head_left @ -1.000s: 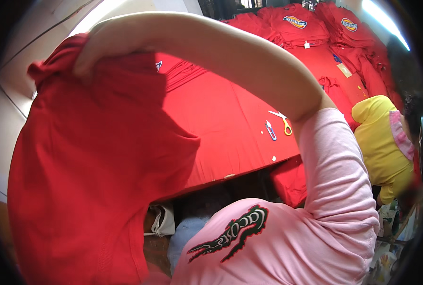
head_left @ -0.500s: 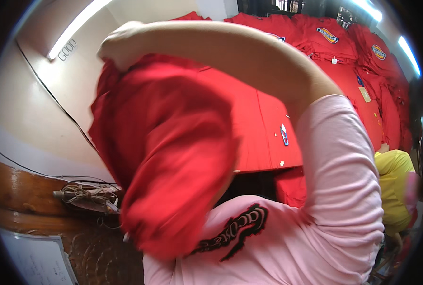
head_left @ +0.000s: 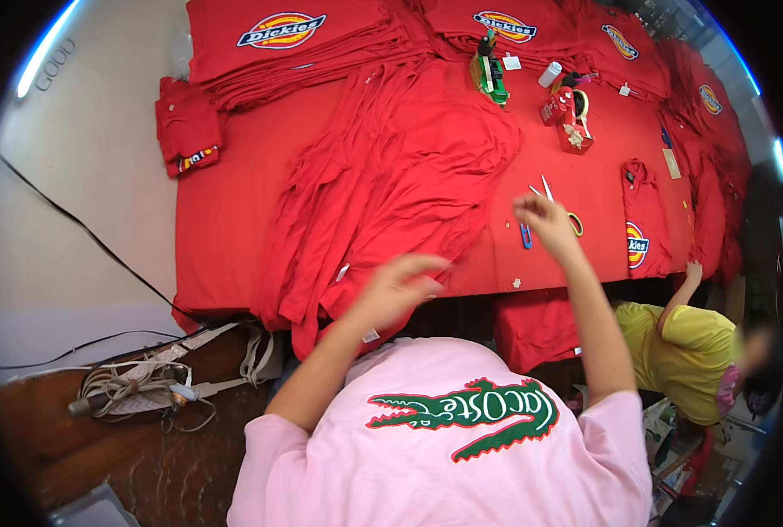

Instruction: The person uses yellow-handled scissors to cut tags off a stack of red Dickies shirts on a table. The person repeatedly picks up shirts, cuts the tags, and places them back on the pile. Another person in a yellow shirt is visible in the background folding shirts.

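Observation:
My left hand (head_left: 396, 288), slightly blurred, hangs over the near edge of the red-covered table with its fingers apart and nothing in them. Close by it lies a loose heap of red shirts (head_left: 409, 158), its lower ends drooping over the table edge. My right hand (head_left: 545, 224) is farther right above the table, fingers bent but apart, with nothing seen in it. Just below its fingertips are blue-handled thread snips (head_left: 526, 235). Partly behind that hand lie scissors with yellow-and-black handles (head_left: 576, 223); whether the hand touches either tool cannot be told.
Stacked red shirts (head_left: 321, 66) with printed badges line the back. A green tape dispenser (head_left: 490, 75), white bottle (head_left: 550, 74) and red box (head_left: 576, 136) stand mid-table. Folded shirts (head_left: 189, 123) lie left. A person in yellow (head_left: 690, 351) works at right. Bundled cables (head_left: 132, 391) lie lower left.
The red shirt that was lifted before me, with my right arm stretched across to the left, is out of my hands. Both arms have come down, the right hand moving toward the cutting tools.

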Motion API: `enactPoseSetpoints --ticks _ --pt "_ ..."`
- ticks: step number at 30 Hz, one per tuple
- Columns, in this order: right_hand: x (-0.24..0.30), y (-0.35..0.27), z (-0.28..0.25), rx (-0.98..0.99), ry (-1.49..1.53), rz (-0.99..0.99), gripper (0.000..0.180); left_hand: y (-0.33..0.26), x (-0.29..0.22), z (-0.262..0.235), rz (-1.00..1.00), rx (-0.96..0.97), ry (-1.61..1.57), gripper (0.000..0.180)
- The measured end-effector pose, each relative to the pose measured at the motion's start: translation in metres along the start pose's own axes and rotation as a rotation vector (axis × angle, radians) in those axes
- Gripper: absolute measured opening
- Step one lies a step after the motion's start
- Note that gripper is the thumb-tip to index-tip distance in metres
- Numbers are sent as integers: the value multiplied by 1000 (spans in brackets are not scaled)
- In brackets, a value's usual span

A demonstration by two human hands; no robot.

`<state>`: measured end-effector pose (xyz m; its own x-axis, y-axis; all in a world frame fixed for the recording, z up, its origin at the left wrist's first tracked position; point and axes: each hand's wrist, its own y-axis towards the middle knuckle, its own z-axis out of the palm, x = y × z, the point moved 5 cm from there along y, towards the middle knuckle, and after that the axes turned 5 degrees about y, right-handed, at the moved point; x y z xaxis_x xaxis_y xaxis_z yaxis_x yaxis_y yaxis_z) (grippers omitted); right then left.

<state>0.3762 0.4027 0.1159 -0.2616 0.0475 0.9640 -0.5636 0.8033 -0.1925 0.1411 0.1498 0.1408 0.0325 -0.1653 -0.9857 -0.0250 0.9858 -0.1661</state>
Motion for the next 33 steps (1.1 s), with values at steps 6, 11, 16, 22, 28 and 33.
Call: enactPoseSetpoints --ticks 6,11,16,22,28,33 --pt "32 -16 144 -41 -268 -496 34 -16 58 -172 18 -663 1023 69" --pt "42 -14 294 278 -721 -913 35 37 78 -157 -109 -483 1324 96" --pt "7 -40 286 663 -608 -630 22 -7 101 -294 -220 -600 906 68" --pt "-47 -78 189 508 1 257 25 14 93 -326 -382 -513 1089 72" --pt "-102 -69 105 -329 168 493 61 47 87 -317 -314 -738 975 86" --pt "-95 -42 146 -199 507 684 113 76 87 -303 -458 -687 765 97"
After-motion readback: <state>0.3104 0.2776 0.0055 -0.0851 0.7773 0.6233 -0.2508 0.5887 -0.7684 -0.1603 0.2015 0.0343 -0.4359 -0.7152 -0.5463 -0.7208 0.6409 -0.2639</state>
